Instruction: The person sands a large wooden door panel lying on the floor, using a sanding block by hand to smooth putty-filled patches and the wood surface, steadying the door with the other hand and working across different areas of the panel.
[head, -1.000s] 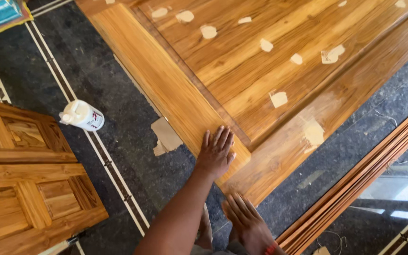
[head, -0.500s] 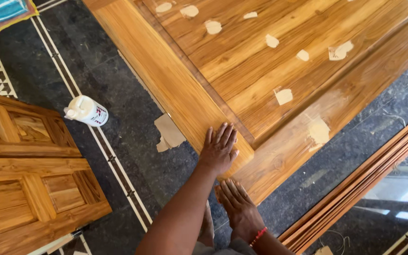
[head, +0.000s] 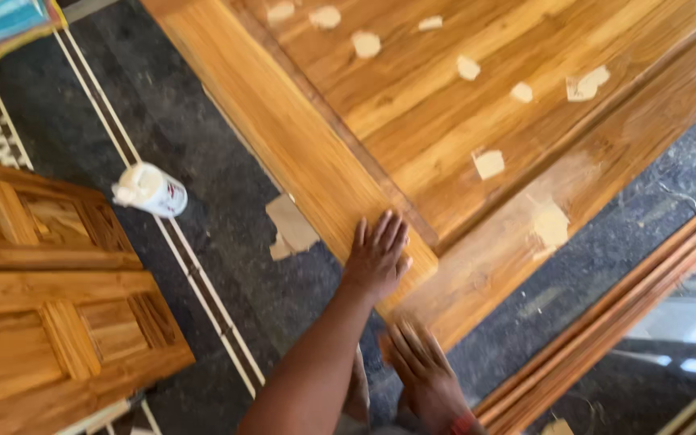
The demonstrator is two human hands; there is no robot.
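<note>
A big wooden door [head: 445,105] lies flat on the dark speckled floor [head: 203,185], filling the upper right of the view, its golden boards dotted with pale patches of filler [head: 489,163]. A second, smaller panelled door [head: 50,306] lies at the left, well apart from the first. Along the lower right runs a bundle of reddish wooden mouldings [head: 622,322], beside the big door's edge. White inlay lines [head: 171,234] cross the floor between the two doors. The left hand [head: 378,256] rests flat, fingers spread and released, on the corner of the big door's frame, holding nothing. The right hand [head: 418,364] is just below it, open with fingers extended, blurred, near the door's lower rail; I cannot tell whether it touches the wood. A white bottle [head: 151,190] lies on its side on the floor near the inlay lines. A torn scrap of brown paper [head: 290,228] lies against the big door's edge, near the left hand.
</note>
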